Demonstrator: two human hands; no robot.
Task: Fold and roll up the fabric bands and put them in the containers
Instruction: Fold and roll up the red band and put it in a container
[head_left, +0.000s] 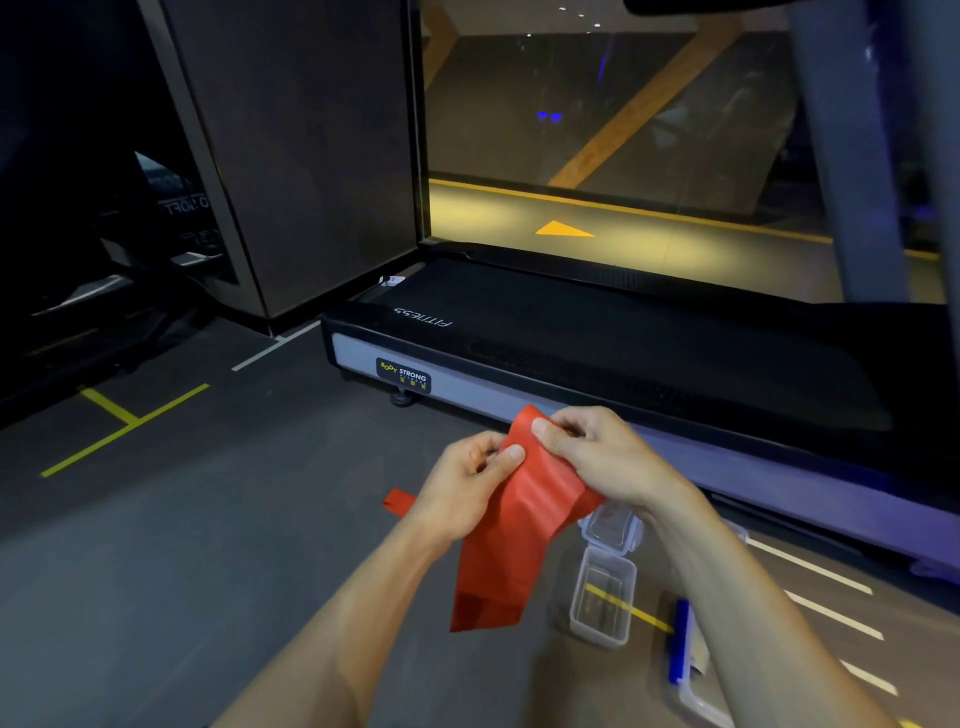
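Observation:
A red fabric band (514, 525) hangs in the air over the grey floor, held up by both hands at its top edge. My left hand (470, 475) pinches the band's upper left part between thumb and fingers. My right hand (592, 452) pinches the upper right corner. The band's lower end droops down, and a short red tail (399, 502) sticks out to the left behind my left wrist. A clear plastic container (602, 597) stands open on the floor below my right forearm, with a clear lid (613, 525) lying just beyond it.
A black treadmill (623, 353) with a grey side rail lies across the floor just beyond my hands. A second clear container with a blue clip (679, 644) sits at the lower right, partly hidden by my right arm. Yellow and white lines mark the floor.

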